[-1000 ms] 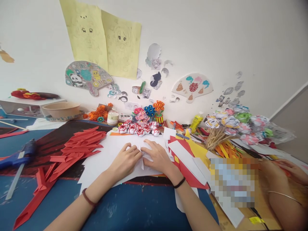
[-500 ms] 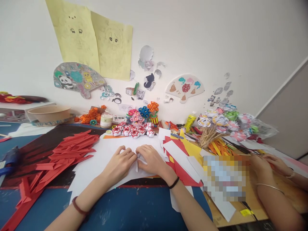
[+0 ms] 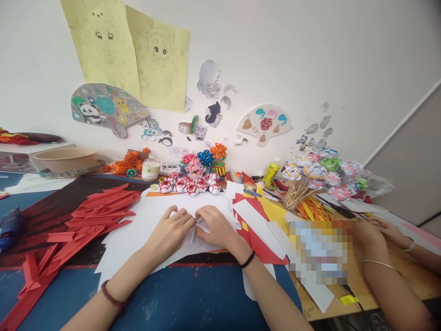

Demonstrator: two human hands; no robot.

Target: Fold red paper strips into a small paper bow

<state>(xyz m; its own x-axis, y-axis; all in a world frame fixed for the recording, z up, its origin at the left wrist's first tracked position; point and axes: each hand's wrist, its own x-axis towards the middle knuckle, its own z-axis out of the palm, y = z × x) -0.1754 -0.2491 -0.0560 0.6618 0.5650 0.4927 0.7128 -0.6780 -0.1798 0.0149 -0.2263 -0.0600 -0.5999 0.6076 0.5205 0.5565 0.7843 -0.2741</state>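
Note:
My left hand [image 3: 175, 231] and my right hand [image 3: 216, 228] meet over a stack of white paper sheets [image 3: 148, 214]. Between their fingertips a small folded piece of white paper [image 3: 194, 235] is pinched; much of it is hidden by my fingers. Both hands have curled fingers pressed close together. Just beyond them stands a cluster of red-and-white paper flowers [image 3: 193, 185]. To the left of my left hand lies a pile of folded red paper strips [image 3: 99, 211]. Red paper [image 3: 257, 234] and a white paper strip [image 3: 258, 225] lie right of my right hand.
A co-worker's hands [image 3: 374, 234] are at the right, over the wooden table. Behind stand a bunch of paper flowers on sticks [image 3: 303, 177], a yellow bottle [image 3: 271, 172], a jar [image 3: 150, 169] and a beige basin [image 3: 65, 159]. A blue tool [image 3: 9, 230] lies far left.
The view shifts slightly, so most things sit a little higher and further left. My hands stay together on the white paper, with only small finger movement.

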